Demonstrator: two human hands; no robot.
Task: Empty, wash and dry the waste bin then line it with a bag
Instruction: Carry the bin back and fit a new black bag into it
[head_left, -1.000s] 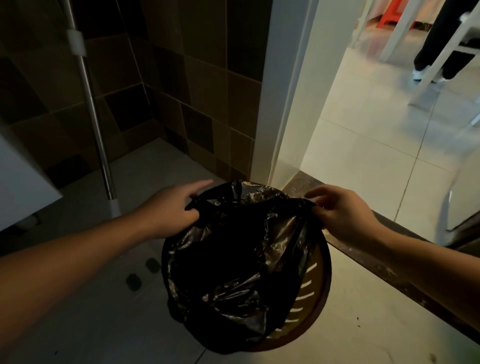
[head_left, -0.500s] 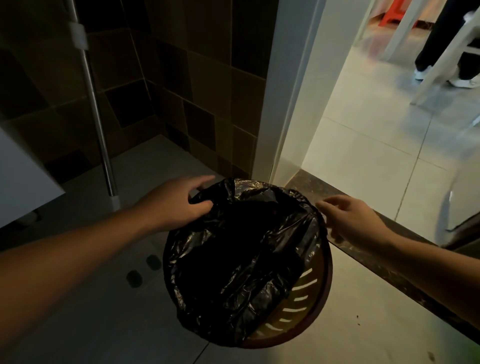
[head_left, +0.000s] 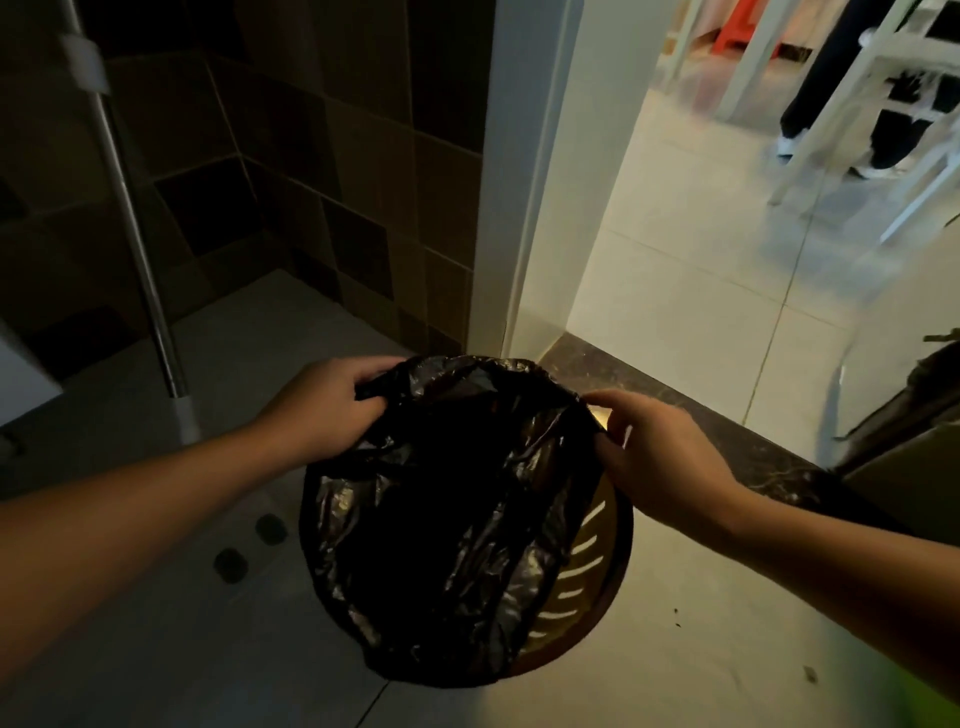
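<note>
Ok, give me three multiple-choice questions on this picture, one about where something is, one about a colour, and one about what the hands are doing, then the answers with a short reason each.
1. Where does the round brown slotted plastic waste bin stand?
A. On the floor beside the dark stone door threshold
B. On a shelf
C. Out in the bright room

2. What colour is the crinkled plastic bin bag?
A. White
B. Black
C. Blue

3. What are the left hand and right hand doing?
A. Both hang idle
B. Only the left touches the bag
C. Each grips the bag's top edge on its own side

Answers: 1 A, the bin sits on the floor tiles with the threshold just behind it. 2 B, the bag is glossy black. 3 C, fingers of both hands curl round the bag's edge, left side and right side.
</note>
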